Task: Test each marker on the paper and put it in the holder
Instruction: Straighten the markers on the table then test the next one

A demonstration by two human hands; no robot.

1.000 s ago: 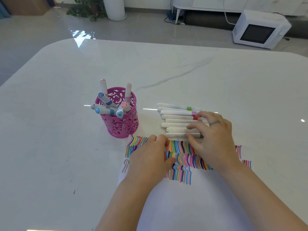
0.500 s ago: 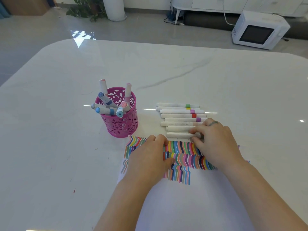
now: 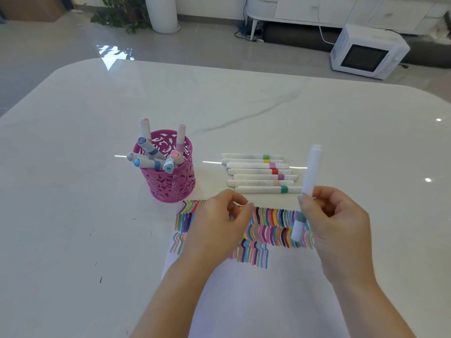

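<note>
A pink holder [image 3: 172,178] is standing on the left part of the white desk [image 3: 73,191], and 6 markers are poking out of its top. Just right of it, the left hand [image 3: 217,224] is hovering over the paper [image 3: 256,301], palm down, with its fingers curling loosely and its grip holding nothing. Behind the hands, 7 white markers [image 3: 261,173] are lying side by side on the desk. On the right, the right hand [image 3: 339,230] is lifting up with its grip pinching 1 white marker [image 3: 308,189]. That marker is standing almost upright above the coloured lines, tip end pointing down.
</note>
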